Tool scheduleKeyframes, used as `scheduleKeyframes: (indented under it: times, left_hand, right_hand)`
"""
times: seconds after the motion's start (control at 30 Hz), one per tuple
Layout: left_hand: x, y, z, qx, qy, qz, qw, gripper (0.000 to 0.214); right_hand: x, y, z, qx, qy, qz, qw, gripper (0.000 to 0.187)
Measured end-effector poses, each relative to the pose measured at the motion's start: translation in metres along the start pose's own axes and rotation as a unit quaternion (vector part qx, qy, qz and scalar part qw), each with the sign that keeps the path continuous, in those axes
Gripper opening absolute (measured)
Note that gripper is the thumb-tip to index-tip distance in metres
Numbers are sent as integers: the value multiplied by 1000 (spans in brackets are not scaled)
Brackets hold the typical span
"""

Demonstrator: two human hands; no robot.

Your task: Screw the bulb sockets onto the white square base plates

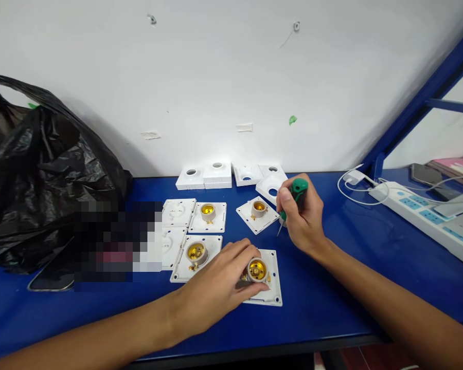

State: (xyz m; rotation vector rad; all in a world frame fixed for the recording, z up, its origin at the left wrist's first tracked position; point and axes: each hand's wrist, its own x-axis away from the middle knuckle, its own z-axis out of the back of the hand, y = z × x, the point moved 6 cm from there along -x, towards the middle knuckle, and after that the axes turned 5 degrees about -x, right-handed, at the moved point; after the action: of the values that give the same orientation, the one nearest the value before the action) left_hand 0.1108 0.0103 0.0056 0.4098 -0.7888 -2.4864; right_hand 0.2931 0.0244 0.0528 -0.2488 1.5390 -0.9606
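Observation:
My left hand (224, 288) is closed around a lamp socket (257, 269) with a brass-coloured inside. That socket sits on a square white base plate (274, 293) near the table's front edge. In my right hand (306, 221) is a screwdriver (300, 187) with a green handle, its thin tip pointing down just above or at the blue table; contact cannot be made out. Three more plates with sockets lie nearby: one at the left (196, 253), one behind it (207, 211), and a turned one (259, 207) beside the screwdriver.
White covers (217, 177) with round holes stand along the wall. Bare plates (177, 211) lie at the left, beside a blurred patch and a phone (54, 272). A black plastic bag (50, 169) fills the far left. A power strip (424, 216) with white cables lies at the right.

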Motion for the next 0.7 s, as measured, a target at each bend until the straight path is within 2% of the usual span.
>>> scheduleKeyframes:
  times: [0.23,0.3,0.4,0.57,0.7]
  left_hand:
    - [2,0,-1,-71,15,-7,997,28]
    - [3,0,-1,-73,17,-16,997,34]
    - [5,1,-1,-73,16,-21,997,44]
    - [5,2,1,-75,17,-21,997,37]
    - [3,1,1,-72,18,-33,997,29]
  right_hand:
    - [-14,-15,9,26,-9,52,998,15]
    - [-17,-14,12,30,-12,66,997,19]
    - [-14,-5,16,26,-7,70,997,11]
    - [-7,10,30,18,31,58,998,12]
    - [-16,11,48,49,48,65,996,17]
